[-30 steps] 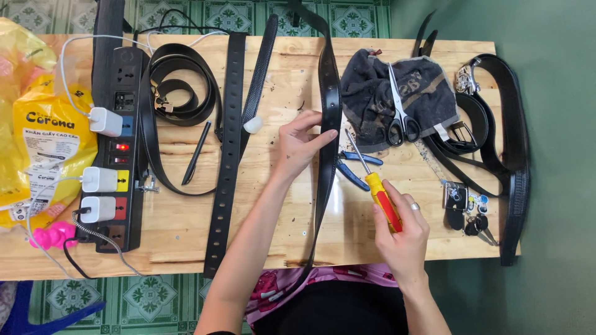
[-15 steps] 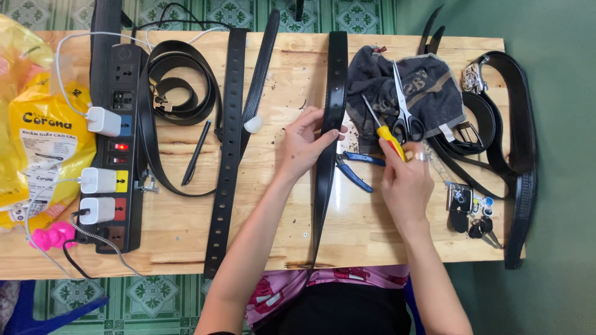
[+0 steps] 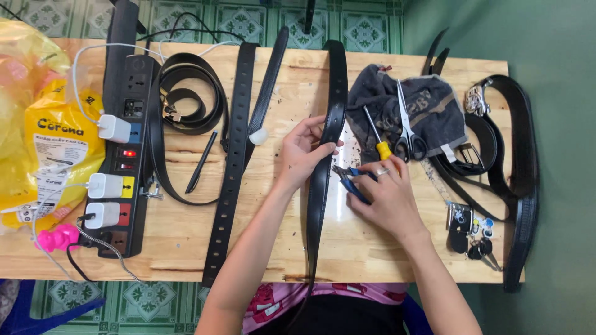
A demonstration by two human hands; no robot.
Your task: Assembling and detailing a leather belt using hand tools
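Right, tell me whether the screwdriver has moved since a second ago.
Yes. The screwdriver went from the right hand near the table's front up onto the dark cloth.

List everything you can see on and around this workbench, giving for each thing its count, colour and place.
wooden table: one, pale wood, fills the middle of the view.
black belts: several; one down the centre, one perforated strap to its left, coiled ones upper left, more at right edge.
power strip: one, black, left side, three white plugs in it.
yellow bag: one, far left.
dark cloth: one, grey, upper right.
scissors: one, black handles, on the cloth.
screwdriver: one, yellow handle, beside the scissors.
pliers: one, blue handles, right of the centre belt.
keys: one bunch, right.
left hand: grips the centre belt.
right hand: on the pliers.
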